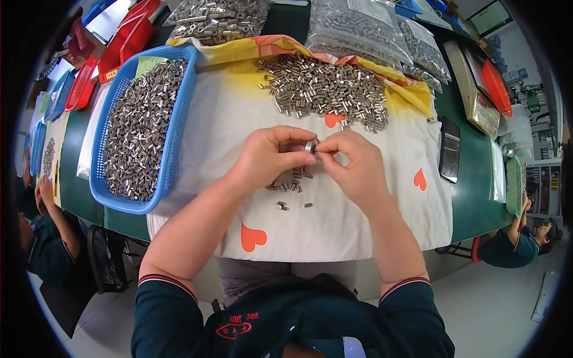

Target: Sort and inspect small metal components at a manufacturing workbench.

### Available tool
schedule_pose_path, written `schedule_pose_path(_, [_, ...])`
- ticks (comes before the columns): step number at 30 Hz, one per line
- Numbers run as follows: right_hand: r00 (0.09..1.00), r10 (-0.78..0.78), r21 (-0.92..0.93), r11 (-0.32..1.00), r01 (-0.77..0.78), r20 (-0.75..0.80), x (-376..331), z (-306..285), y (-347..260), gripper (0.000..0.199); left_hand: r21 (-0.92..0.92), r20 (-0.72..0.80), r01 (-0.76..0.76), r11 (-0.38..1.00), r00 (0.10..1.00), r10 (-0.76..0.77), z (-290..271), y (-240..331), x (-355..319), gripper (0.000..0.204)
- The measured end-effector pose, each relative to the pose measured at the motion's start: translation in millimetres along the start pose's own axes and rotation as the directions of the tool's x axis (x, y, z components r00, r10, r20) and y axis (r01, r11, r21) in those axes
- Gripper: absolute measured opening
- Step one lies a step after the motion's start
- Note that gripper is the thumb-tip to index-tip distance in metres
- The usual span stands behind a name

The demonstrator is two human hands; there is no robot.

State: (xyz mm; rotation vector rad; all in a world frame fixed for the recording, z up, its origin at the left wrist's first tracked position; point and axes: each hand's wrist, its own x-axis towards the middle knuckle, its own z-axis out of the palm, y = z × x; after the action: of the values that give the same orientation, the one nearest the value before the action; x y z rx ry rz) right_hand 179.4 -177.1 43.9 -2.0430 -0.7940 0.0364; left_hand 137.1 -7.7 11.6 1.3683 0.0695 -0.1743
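Observation:
Between thumb and fingers, my left hand (pixel 268 156) grips a small round silver metal part (pixel 311 146). Thumb and forefinger of my right hand (pixel 353 164) are pinched together at its right side; whatever they pinch is too small and covered to make out. Below the hands, several short metal cylinders (pixel 290 182) lie loose on the white cloth (pixel 322 238), partly hidden by my left hand. A few more cylinders (pixel 282 206) are scattered nearer to me. Beyond my hands spreads a large pile of the same cylinders (pixel 334 89).
At left stands a blue basket (pixel 192 83) full of metal cylinders. Clear bags of metal parts (pixel 355 27) line the back. A phone (pixel 449 149) lies at right on the green table (pixel 471 206). Other people sit at the left (pixel 54 238) and right (pixel 513 244).

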Motion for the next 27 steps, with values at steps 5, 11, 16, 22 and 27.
schedule_pose_path(5, [0.977,-0.202,-0.225,0.957,0.181,-0.074,-2,10,4,0.01,0.099,-0.079,0.001,0.995,0.997,0.007,4,1,-2,0.03])
schedule_pose_path(11, [0.977,-0.191,-0.235,0.958,0.165,-0.092,-2,12,0,0.01,0.167,-0.085,0.0,0.986,0.996,0.014,3,-4,-1,0.032])
schedule_pose_path(16, [0.997,-0.07,-0.067,0.995,0.067,-0.036,-1,3,-1,0.008,0.05,-0.021,0.011,0.999,1.0,-0.01,0,4,-1,0.033])
schedule_pose_path(22, [0.963,0.196,0.142,0.964,-0.224,0.187,2,-10,2,0.011,0.085,0.018,0.058,0.995,0.998,-0.06,3,3,-2,0.033])
schedule_pose_path(27, [0.921,0.388,0.052,0.921,-0.386,-0.034,10,-23,28,0.012,0.136,0.037,0.08,0.988,0.996,-0.086,6,2,-2,0.032])
